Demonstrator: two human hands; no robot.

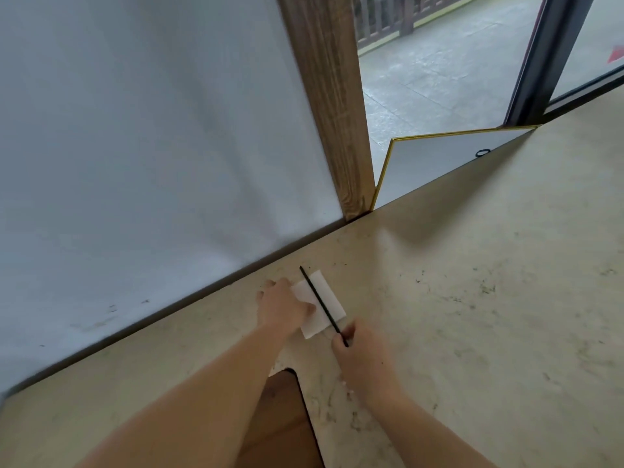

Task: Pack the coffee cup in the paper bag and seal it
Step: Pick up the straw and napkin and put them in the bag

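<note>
A small white paper napkin [324, 298] lies flat on the beige marbled counter [472, 315] near its far edge. A thin black straw [320, 303] lies diagonally across it. My left hand [282, 307] rests on the napkin's left side, thumb pressing on the paper. My right hand [354, 352] pinches the straw's near end between fingers and thumb. No coffee cup or paper bag is in view.
A pale grey wall panel [135, 146] rises behind the counter's far edge. A wooden post [331, 103] stands beside it. A gold-framed board [456, 153] leans at the back right. A notch in the counter's near edge shows brown wood [280, 420].
</note>
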